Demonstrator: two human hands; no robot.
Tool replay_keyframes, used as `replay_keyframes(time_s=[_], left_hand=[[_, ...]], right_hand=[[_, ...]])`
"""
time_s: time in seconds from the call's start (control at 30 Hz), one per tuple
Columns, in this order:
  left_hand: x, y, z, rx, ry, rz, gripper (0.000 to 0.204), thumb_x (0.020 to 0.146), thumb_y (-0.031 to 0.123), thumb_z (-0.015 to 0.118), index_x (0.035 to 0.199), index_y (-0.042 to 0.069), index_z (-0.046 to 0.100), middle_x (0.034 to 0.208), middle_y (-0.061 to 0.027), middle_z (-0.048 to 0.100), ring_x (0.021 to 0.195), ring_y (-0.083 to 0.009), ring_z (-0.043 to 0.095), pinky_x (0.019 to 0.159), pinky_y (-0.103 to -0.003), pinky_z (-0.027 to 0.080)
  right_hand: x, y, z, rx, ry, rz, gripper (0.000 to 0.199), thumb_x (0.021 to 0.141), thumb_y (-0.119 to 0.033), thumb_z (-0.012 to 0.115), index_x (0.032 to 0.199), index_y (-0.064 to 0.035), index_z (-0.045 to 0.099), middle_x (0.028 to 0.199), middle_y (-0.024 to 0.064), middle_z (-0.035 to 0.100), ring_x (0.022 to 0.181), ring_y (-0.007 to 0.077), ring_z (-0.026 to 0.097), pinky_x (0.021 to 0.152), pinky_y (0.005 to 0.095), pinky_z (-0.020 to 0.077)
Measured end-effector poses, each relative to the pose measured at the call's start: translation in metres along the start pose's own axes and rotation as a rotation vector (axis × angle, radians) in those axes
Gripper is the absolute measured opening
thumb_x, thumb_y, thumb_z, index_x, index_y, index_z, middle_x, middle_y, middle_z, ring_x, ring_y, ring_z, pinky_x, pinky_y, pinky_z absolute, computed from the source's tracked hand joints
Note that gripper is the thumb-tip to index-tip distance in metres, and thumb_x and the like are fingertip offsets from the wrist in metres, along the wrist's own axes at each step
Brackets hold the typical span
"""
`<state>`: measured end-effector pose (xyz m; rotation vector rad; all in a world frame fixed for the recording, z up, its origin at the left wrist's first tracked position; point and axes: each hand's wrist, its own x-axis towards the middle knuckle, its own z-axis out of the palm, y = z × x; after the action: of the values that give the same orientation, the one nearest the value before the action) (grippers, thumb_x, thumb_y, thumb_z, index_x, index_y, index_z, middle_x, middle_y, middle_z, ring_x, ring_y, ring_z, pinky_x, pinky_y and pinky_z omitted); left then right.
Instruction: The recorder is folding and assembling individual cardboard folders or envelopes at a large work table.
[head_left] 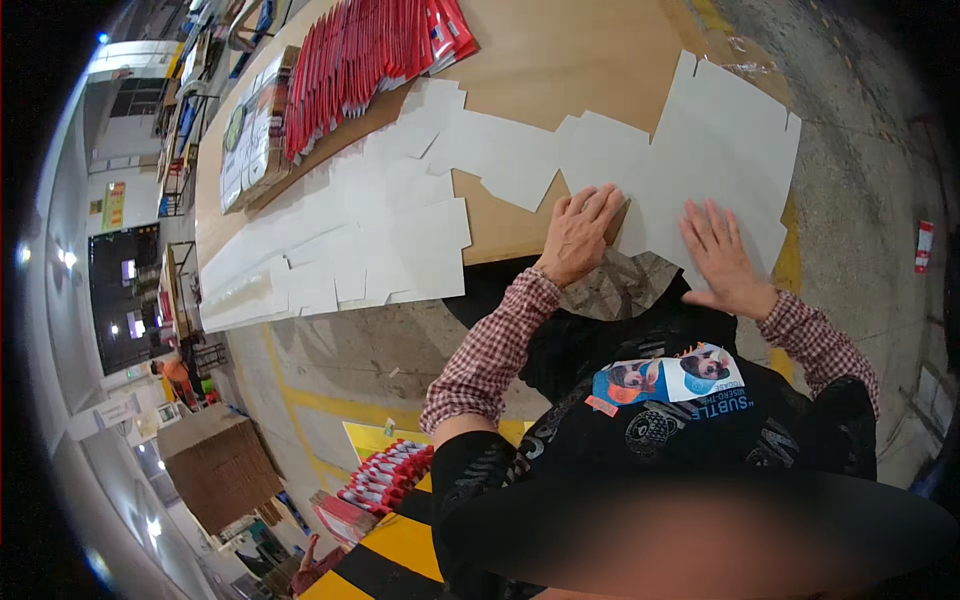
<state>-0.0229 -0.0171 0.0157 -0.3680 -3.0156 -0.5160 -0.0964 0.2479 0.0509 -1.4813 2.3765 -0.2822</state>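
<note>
My left hand (580, 232) lies flat, fingers spread, on the near edge of a flat white die-cut cardboard blank (700, 150) on the wooden table (560, 60). Farther right, my right hand (722, 255) presses palm-down on the same blank, near its lower corner. Neither hand grips anything. Both sleeves are red-checked.
A long fanned stack of more white blanks (340, 235) covers the table's left part. Behind it stand a row of red flat packs (360, 60) and a bundle of printed sheets (250, 140). On the concrete floor lie more red packs (385, 475) and a brown crate (215, 465).
</note>
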Motion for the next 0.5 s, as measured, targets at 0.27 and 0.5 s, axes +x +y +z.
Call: replay_keyframes(time_s=[0.27,0.5], left_hand=[[0.033,0.02,0.006,-0.22,0.062,0.153,0.053,0.07,0.008,0.064,0.121,0.008,0.051,0.119,-0.0087,0.052,0.109,-0.0268,0.047,0.088,-0.04,0.04],[0.075,0.041,0.038,-0.822,0.188,-0.348,0.02,0.075,0.014,0.069,0.09,-0.001,0.066,0.075,-0.0117,0.066,0.064,-0.0215,0.062,0.06,-0.032,0.049]], right_hand=[[-0.01,0.095,-0.022,0.099,0.252,-0.12,0.037,0.074,-0.003,0.06,0.112,-0.0005,0.057,0.116,0.017,0.058,0.111,0.0345,0.053,0.092,0.0397,0.0425],[0.055,0.17,-0.052,0.675,-0.245,0.132,0.012,0.077,-0.009,0.065,0.087,-0.003,0.064,0.07,0.0062,0.061,0.066,0.0225,0.055,0.065,0.0326,0.0458]])
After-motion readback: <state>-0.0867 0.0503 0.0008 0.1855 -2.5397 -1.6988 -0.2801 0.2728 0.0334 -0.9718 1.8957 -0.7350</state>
